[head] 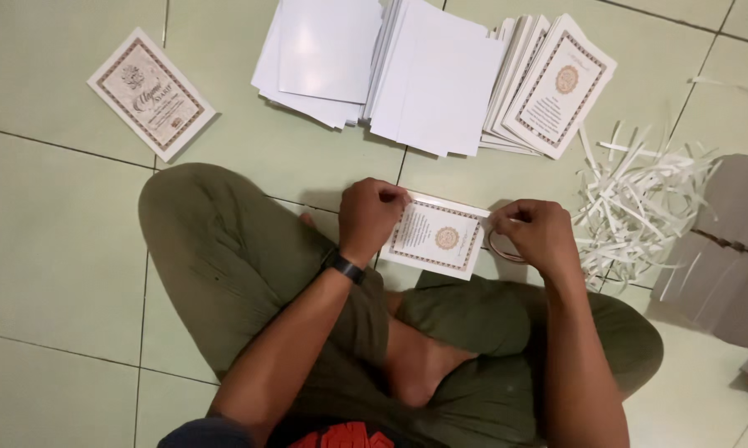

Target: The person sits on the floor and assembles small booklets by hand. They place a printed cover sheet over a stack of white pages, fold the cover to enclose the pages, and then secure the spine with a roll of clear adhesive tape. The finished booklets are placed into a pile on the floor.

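Sat cross-legged on pale green floor tiles [50,249]. Left hand [372,214] curled, fingers [390,197] pinching far-left corner of bordered card [436,239] near knees. Right hand [540,236] fingers clenched on tape roll [500,249] at card's right edge. Card stacks [440,75] farther off.

One head-worn camera looks steeply down, close over the lap.

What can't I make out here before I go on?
Head view only:
- Tape roll: mostly hidden under the right hand.
- Card: top-left corner covered by the left hand.
- Grey stack: cut off by the right edge.
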